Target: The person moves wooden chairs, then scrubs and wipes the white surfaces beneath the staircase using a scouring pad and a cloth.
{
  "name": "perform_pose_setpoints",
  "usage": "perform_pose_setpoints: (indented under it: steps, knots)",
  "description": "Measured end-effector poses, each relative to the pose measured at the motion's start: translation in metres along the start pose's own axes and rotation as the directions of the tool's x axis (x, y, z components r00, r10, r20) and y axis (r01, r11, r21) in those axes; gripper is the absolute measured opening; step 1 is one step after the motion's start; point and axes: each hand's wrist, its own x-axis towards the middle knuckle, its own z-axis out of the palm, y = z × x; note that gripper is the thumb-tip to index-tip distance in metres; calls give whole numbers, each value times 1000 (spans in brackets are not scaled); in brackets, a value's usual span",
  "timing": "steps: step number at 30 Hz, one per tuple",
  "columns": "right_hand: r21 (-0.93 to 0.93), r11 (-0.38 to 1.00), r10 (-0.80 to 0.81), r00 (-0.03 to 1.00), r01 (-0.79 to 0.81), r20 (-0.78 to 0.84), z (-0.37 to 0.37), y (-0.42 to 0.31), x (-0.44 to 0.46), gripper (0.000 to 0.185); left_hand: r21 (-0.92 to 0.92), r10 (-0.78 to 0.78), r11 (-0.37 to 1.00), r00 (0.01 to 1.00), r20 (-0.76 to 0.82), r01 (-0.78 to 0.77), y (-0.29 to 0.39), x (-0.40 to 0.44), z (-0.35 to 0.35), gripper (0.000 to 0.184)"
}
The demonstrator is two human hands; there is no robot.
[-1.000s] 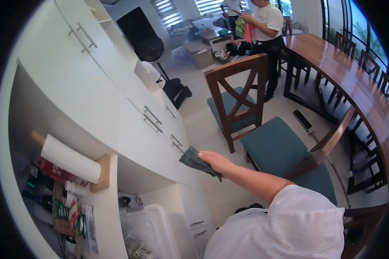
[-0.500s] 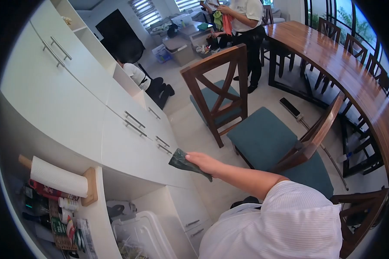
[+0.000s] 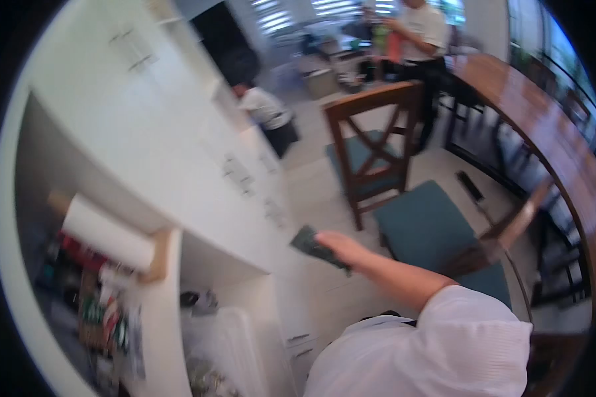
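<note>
My right hand [image 3: 336, 245] reaches out in front of me, closed on a dark green folded cloth [image 3: 314, 246], which sticks out on both sides of the fingers. The hand and cloth are above the floor, between the white cabinet fronts [image 3: 179, 165] and a wooden chair with a teal seat [image 3: 420, 221]. Motion blurs the view, so the fingers' exact hold is unclear. My left hand is out of view.
Left, a shelf holds a paper towel roll [image 3: 106, 231] and packets; below is a clear plastic bin [image 3: 235, 351]. Another chair [image 3: 371, 159], a long table [image 3: 530, 106] and a mop [image 3: 471, 186] lie right. One person [image 3: 265, 112] is near the cabinets, another [image 3: 420, 40] stands farther back.
The view has swung, shifting the room rightward since half a second ago. The person near the cabinets is more upright and more fully seen. My right hand still holds the cloth.
</note>
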Motion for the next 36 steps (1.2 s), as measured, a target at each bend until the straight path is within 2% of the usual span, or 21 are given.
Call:
perform_pose_setpoints:
  steps: [1, 3, 4, 9, 14, 15, 16, 17, 18, 19, 21, 22, 23, 25, 27, 29, 30, 32, 33, 35, 36]
  knots:
    - [-84, 994, -63, 998, 62, -11, -2, 7, 6, 45, -53, -28, 998, 999, -44, 25, 2, -4, -7, 43]
    - [267, 923, 293, 956, -277, -23, 8, -21, -2, 36, -178, -85, 982, 988, -126, 62, 7, -17, -26, 42]
    - [404, 853, 347, 937, -329, 31, 10, -14, 10, 32, -245, -118, 967, 980, -160, 77, 12, -26, -34, 42]
    - [568, 798, 226, 974, -200, 25, 68, -35, 48, 37, -470, -231, 882, 906, -354, 41, 31, -74, -67, 39]
    - [693, 719, -241, 954, 51, 180, 181, -121, 55, 38, -574, -247, 811, 827, -505, -108, 62, -106, -85, 37]
    - [685, 725, -355, 891, 73, 282, 199, -134, 63, 38, -555, -236, 818, 794, -560, -148, 69, -105, -83, 36]
    - [691, 695, -490, 835, 200, 252, 227, -173, 43, 40, -355, -192, 923, 624, -758, -148, 87, -87, -66, 28]
    - [681, 628, -632, 757, 376, 164, 253, -204, 32, 42, -202, -17, 962, 695, -719, -184, 66, -119, -103, 42]
    - [683, 579, -763, 591, 446, 261, 268, -241, 9, 45, -169, 32, 959, 675, -737, -229, 69, -133, -114, 42]
    - [821, 388, -898, 374, 419, 234, 295, -271, -6, 42, -161, 68, 943, 644, -762, -290, 76, -133, -118, 43]
    - [633, 119, -993, 74, 765, 97, 338, -325, -33, 33, -128, 145, 911, 597, -789, -391, 86, -141, -130, 44]
    - [366, -155, -986, -165, 918, -3, 369, -351, -34, 35, -106, 188, 893, 577, -795, -438, 91, -143, -135, 44]
    - [41, -414, -910, -413, 910, -32, 394, -370, -41, 38, -89, 229, 870, 558, -797, -484, 96, -143, -141, 45]
    - [-164, -279, -948, -245, 946, 202, 420, -377, -105, 47, -51, 326, 814, 527, -785, -579, 107, -140, -151, 47]
    - [148, -487, -868, -496, 861, 26, 431, -350, -154, 45, -49, 424, 740, 523, -739, -670, 115, -134, -164, 48]
    - [456, -533, -726, -662, 713, 186, 440, -300, -207, 51, -78, 536, 645, 523, -662, -760, 121, -122, -177, 50]
    - [444, -652, -635, -763, 615, 124, 447, -266, -225, 51, -108, 593, 593, 523, -612, -798, 123, -113, -184, 51]
    - [559, -741, -431, -902, 371, 28, 449, -233, -232, 47, -197, 717, 488, 519, -465, -851, 122, -92, -192, 53]
    - [633, -673, -481, -876, 382, 17, 452, -242, -226, 45, -215, 772, 465, 513, -377, -859, 122, -79, -194, 53]
    - [771, -517, -570, -822, 371, 14, 464, -281, -205, 41, -11, 843, 479, 464, -272, -877, 120, -45, -189, 55]
    - [669, -570, -617, -786, 477, 35, 451, -318, -183, 37, 328, 868, 487, 410, -280, -809, 120, -22, -181, 56]
